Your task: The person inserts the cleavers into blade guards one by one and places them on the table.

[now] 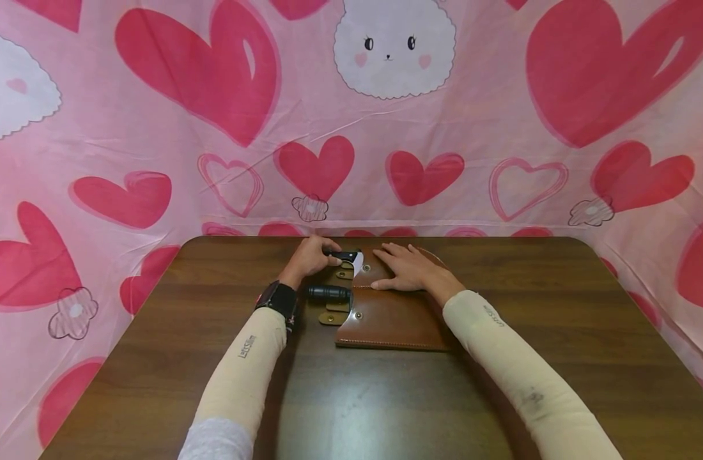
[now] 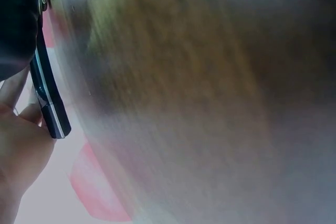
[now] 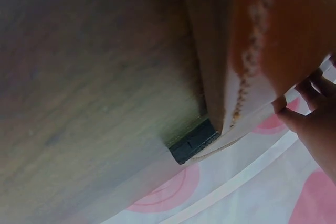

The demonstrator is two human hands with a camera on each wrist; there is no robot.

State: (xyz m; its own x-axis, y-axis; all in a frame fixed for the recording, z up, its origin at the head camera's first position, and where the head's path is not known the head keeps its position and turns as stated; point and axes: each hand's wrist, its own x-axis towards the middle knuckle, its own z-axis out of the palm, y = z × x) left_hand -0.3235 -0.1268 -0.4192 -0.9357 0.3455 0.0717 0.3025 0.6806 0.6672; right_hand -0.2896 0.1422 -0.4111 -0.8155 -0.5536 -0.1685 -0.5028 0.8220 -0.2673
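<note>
A brown leather sheath (image 1: 400, 319) with stitched edges and snap straps lies on the table. My left hand (image 1: 312, 257) grips the black handle of a knife (image 1: 347, 255) at the sheath's upper left opening; a bit of bright blade shows there, and the rest is hidden in the leather. In the left wrist view the handle (image 2: 50, 98) has a silvery line along its edge. Below it, a black ribbed cylinder (image 1: 328, 293) sticks out of the sheath's left side. My right hand (image 1: 406, 267) rests on top of the sheath with fingers spread.
The sheath lies on a dark wooden table (image 1: 351, 396) towards its far edge. Behind hangs a pink cloth (image 1: 380, 121) with hearts. Unfastened straps (image 1: 332, 318) stick out left of the sheath. A black block-like piece (image 3: 194, 141) shows by the stitched leather edge.
</note>
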